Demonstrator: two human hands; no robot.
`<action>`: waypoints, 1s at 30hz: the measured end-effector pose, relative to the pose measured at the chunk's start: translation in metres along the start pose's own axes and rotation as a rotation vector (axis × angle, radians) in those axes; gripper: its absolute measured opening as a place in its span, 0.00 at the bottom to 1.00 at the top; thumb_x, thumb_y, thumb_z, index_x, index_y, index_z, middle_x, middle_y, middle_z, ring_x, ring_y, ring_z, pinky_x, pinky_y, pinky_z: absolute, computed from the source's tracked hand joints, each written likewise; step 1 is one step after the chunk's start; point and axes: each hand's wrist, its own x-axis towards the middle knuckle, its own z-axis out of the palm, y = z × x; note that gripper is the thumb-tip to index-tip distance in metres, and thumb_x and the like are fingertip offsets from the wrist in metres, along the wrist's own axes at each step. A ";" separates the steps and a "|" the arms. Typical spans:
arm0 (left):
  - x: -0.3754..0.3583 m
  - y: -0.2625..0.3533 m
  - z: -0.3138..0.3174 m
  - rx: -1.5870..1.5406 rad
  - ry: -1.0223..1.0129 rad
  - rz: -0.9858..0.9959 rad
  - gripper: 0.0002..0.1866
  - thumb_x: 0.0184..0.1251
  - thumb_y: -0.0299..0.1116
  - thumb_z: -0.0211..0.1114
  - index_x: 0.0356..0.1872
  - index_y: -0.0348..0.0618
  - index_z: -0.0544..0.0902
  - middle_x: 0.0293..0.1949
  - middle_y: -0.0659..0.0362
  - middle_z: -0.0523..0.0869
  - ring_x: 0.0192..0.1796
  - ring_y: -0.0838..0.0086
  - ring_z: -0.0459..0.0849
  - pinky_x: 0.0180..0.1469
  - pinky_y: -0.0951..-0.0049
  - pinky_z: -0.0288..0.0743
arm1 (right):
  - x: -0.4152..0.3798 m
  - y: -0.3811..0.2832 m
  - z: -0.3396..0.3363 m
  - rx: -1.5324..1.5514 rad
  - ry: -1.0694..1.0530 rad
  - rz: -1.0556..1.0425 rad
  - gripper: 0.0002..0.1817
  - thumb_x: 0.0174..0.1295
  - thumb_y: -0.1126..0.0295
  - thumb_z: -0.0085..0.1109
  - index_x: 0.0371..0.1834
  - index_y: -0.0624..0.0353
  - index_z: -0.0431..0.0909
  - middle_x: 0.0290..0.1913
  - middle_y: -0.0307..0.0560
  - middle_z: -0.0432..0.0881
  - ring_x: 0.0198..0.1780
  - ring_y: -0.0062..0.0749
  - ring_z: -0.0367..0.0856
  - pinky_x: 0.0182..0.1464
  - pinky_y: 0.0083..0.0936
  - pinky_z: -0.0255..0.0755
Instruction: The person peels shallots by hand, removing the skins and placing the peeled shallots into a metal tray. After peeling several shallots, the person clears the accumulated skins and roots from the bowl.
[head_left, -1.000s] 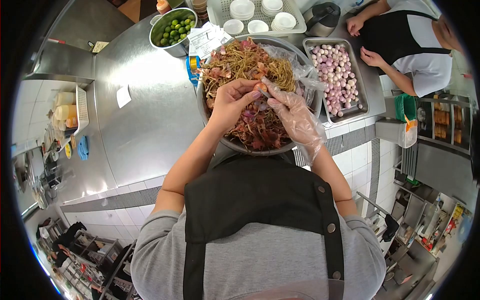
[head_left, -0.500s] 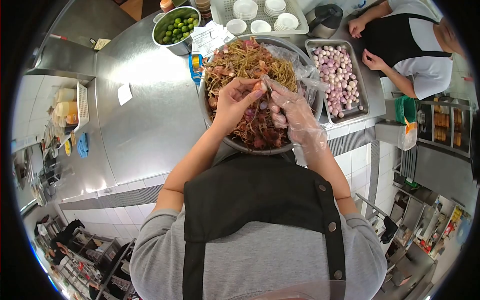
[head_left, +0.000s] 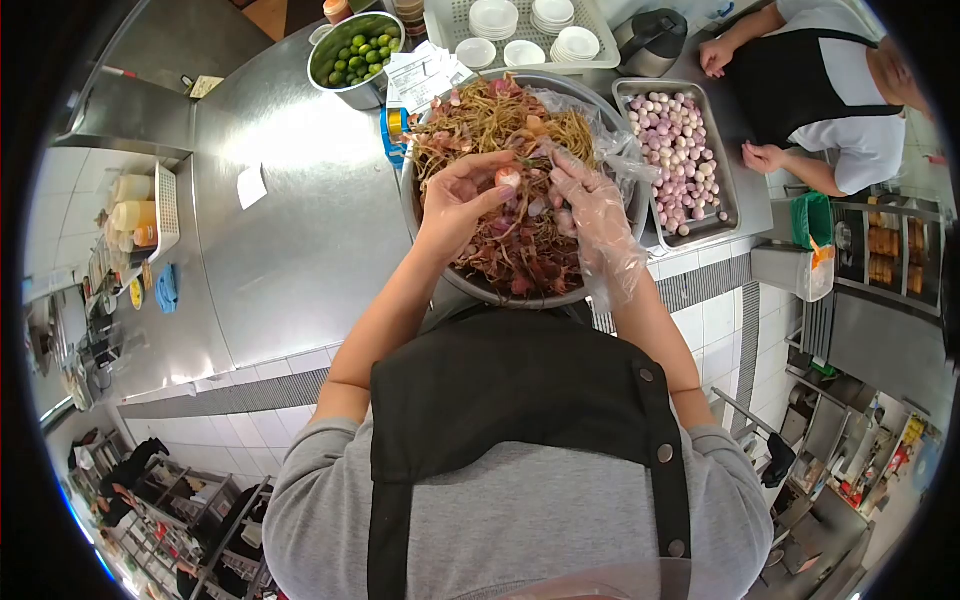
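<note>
Over a large metal bowl (head_left: 411, 200) heaped with dry stalks, skins and shallots (head_left: 520, 265), my bare left hand (head_left: 460, 200) pinches a small reddish-white shallot (head_left: 508, 177) between thumb and fingers. My right hand (head_left: 597, 215) wears a clear plastic glove and is just to the right of that shallot, a small gap from it. Its fingers are curled together; what they hold, if anything, is too small to make out. Clear plastic bagging (head_left: 625, 160) lies along the bowl's right side.
A metal tray (head_left: 735, 215) of peeled shallots (head_left: 680, 160) is right of the bowl. Behind are a pot of green limes (head_left: 358, 58), paper slips (head_left: 420, 78), a rack of white dishes (head_left: 494, 15) and a jug (head_left: 652, 42). A co-worker (head_left: 800, 90) stands at the right.
My hands have moved apart, the left slightly leftward with the shallot, the right slightly rightward. The co-worker's lower hand has moved away from the tray.
</note>
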 end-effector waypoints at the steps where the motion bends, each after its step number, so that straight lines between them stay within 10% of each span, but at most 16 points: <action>1: -0.001 0.003 0.001 0.005 0.007 0.007 0.21 0.66 0.18 0.69 0.60 0.30 0.79 0.55 0.49 0.86 0.57 0.72 0.84 0.63 0.70 0.77 | 0.002 -0.001 -0.002 -0.044 0.015 -0.016 0.23 0.75 0.67 0.57 0.73 0.47 0.74 0.28 0.32 0.72 0.23 0.13 0.62 0.22 0.11 0.55; 11: -0.006 0.005 -0.010 -0.007 0.075 0.033 0.19 0.72 0.23 0.65 0.63 0.33 0.77 0.59 0.52 0.84 0.60 0.73 0.82 0.64 0.70 0.76 | -0.010 -0.004 -0.007 -0.669 -0.053 -0.249 0.24 0.78 0.66 0.49 0.77 0.43 0.70 0.29 0.35 0.79 0.28 0.18 0.69 0.36 0.18 0.67; 24: -0.016 -0.016 -0.008 -0.187 0.259 -0.131 0.16 0.69 0.19 0.68 0.56 0.29 0.81 0.51 0.51 0.88 0.52 0.73 0.87 0.58 0.75 0.81 | -0.004 0.000 0.021 -0.319 -0.272 -0.073 0.29 0.76 0.62 0.55 0.79 0.47 0.65 0.28 0.32 0.72 0.26 0.15 0.63 0.30 0.17 0.61; 30: -0.017 -0.021 -0.006 -0.161 0.238 -0.097 0.15 0.71 0.20 0.67 0.56 0.27 0.80 0.51 0.50 0.88 0.52 0.73 0.87 0.58 0.74 0.81 | -0.003 -0.004 0.017 -0.344 -0.328 -0.147 0.25 0.75 0.64 0.57 0.72 0.62 0.72 0.52 0.47 0.85 0.50 0.25 0.80 0.57 0.22 0.72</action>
